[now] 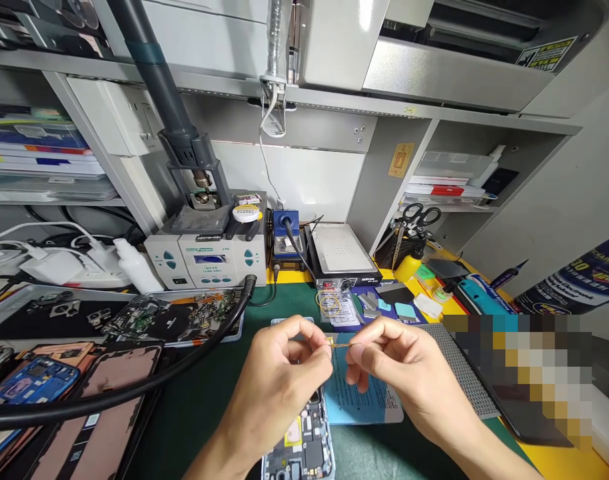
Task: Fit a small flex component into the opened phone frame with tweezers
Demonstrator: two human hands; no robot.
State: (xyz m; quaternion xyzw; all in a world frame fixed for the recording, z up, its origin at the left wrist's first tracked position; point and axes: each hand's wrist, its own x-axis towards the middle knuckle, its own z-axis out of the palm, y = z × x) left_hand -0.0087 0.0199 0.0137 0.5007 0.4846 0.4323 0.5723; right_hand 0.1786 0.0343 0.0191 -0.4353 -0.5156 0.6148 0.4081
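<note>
Between my two hands stretches a small, thin golden-brown strip (pixel 340 345), too small to name for certain. My left hand (pixel 284 373) pinches its left end with thumb and fingertips, and a bit of yellow shows there. The other end is pinched by my right hand (pixel 407 363). Below my left hand lies an opened phone (pixel 312 433), its inner parts exposed and its upper portion mostly hidden by the hand. A blue printed sheet (pixel 367 400) lies under the strip and my right fingers.
A thick black hose (pixel 184 373) arcs across the left side, over phone parts (pixel 114 413). Behind stand a hot-air station (pixel 209 257), a soldering-iron stand (pixel 287 243) and a flat heating plate (pixel 339 250). At right are a perforated mat (pixel 459 367) and a large dark-blue can (pixel 579 280).
</note>
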